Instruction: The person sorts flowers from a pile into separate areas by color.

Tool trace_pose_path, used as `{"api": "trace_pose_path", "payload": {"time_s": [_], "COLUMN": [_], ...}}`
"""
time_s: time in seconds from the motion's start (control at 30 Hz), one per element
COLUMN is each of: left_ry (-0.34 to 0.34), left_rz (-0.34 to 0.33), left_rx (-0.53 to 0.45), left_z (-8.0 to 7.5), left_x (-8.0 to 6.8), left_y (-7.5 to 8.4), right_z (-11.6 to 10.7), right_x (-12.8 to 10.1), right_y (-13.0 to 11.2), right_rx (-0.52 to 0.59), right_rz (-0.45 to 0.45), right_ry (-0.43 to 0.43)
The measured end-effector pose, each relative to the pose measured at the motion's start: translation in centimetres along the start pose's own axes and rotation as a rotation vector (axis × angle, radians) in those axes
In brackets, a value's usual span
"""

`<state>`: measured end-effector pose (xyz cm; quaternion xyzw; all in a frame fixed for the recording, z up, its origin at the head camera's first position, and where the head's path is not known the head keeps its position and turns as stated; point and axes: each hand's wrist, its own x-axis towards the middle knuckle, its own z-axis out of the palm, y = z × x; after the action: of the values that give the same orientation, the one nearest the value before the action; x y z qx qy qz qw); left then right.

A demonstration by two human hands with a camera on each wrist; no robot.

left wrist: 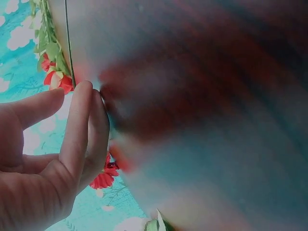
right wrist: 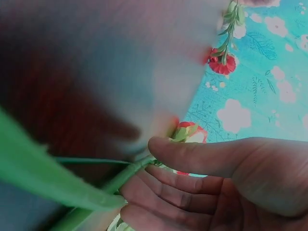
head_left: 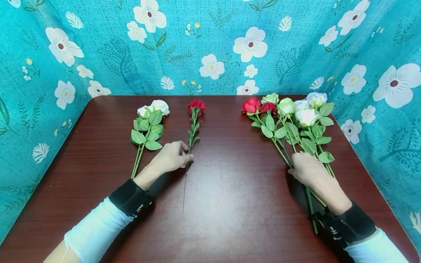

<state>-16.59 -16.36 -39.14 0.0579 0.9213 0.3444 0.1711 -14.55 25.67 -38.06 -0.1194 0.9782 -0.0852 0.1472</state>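
A single red carnation (head_left: 196, 105) on a thin wire stem lies lengthwise in the middle of the dark wooden table (head_left: 230, 204). My left hand (head_left: 185, 155) rests beside its stem, and its nearly straight fingertips (left wrist: 83, 96) touch the stem below the leaves. The carnation (left wrist: 54, 77) shows just past them in the left wrist view. A bunch of red and white roses (head_left: 287, 111) lies to the right. My right hand (head_left: 297, 166) holds the bunch's green stems (right wrist: 118, 179), thumb above and fingers curled beneath.
Two white roses (head_left: 154, 108) with leafy stems lie left of the carnation. Teal cloth with white flowers (head_left: 210, 47) walls the table at the back and on both sides. Both forearms wear white sleeves and black wrist straps.
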Motion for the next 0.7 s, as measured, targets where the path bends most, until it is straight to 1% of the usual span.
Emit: {"api": "trace_pose_path", "payload": {"time_s": [0.2, 0.37, 0.57, 0.7], "left_ry": [-0.003, 0.010, 0.000, -0.012], "left_rz": [0.024, 0.047, 0.044, 0.043], "left_rx": [0.040, 0.060, 0.048, 0.053], "left_z": [-0.01, 0.04, -0.14, -0.23], "left_x": [-0.09, -0.33, -0.72, -0.88], "left_y": [-0.08, -0.10, -0.21, -0.28], "right_z": [-0.05, -0.05, -0.01, 0.06], "right_x": [0.28, 0.39, 0.25, 0.19], "right_y": [0.24, 0.34, 0.52, 0.54], "right_rx": [0.001, -0.010, -0.015, -0.009], "right_rz": [-0.003, -0.002, -0.014, 0.004], "right_ry": [0.006, 0.033, 0.051, 0.049]}}
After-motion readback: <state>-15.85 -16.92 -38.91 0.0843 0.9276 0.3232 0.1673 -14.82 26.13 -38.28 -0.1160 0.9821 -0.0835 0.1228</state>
